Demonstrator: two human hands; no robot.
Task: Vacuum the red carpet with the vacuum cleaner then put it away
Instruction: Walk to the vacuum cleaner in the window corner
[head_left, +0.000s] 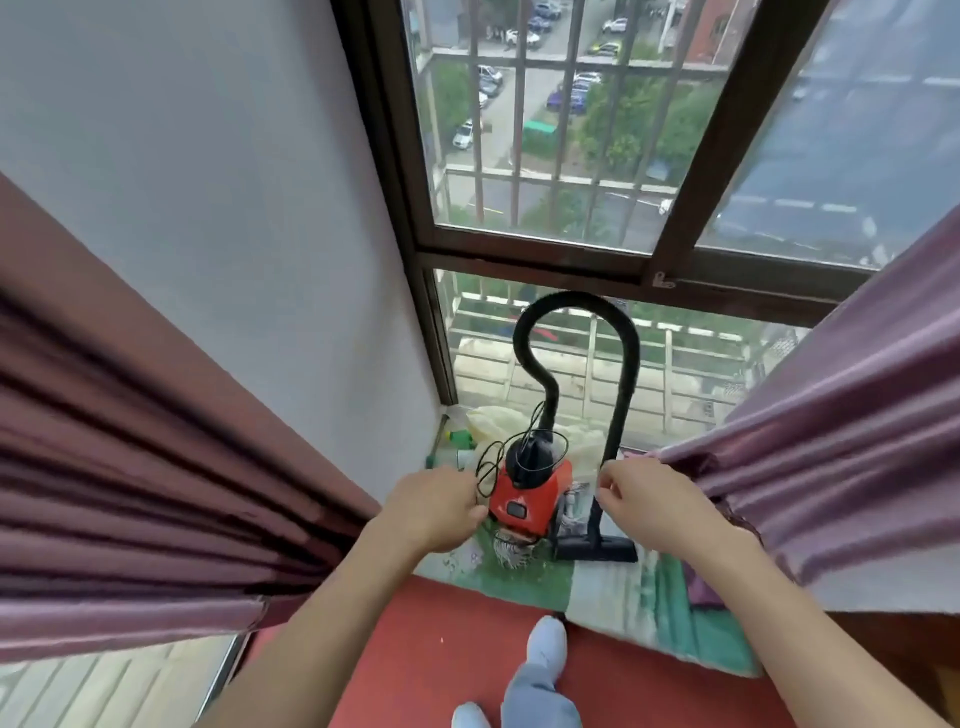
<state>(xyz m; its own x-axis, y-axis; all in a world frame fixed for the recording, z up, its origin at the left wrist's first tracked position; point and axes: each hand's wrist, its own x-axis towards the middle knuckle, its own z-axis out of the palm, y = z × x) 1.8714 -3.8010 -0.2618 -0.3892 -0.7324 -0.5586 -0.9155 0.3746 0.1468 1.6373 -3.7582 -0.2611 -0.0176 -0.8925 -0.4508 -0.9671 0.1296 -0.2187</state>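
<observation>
Left curtain (130, 441): gathered against the wall. Left hand (436, 506): fingers curled beside the black cord (485, 467); grasp not discernible. Vacuum cleaner (535, 493): red, in the narrow window corner beyond the red carpet (441, 649); dark label unreadable; hose (571, 306) arched upright. Right hand (641, 501): grips the right curtain (831, 415) edge, just beside the hose.

Both forearms extended forward. The left hand (434, 506) and right hand (647, 501) faced palm-down, fingers curled; grip contents were indeterminate.
</observation>
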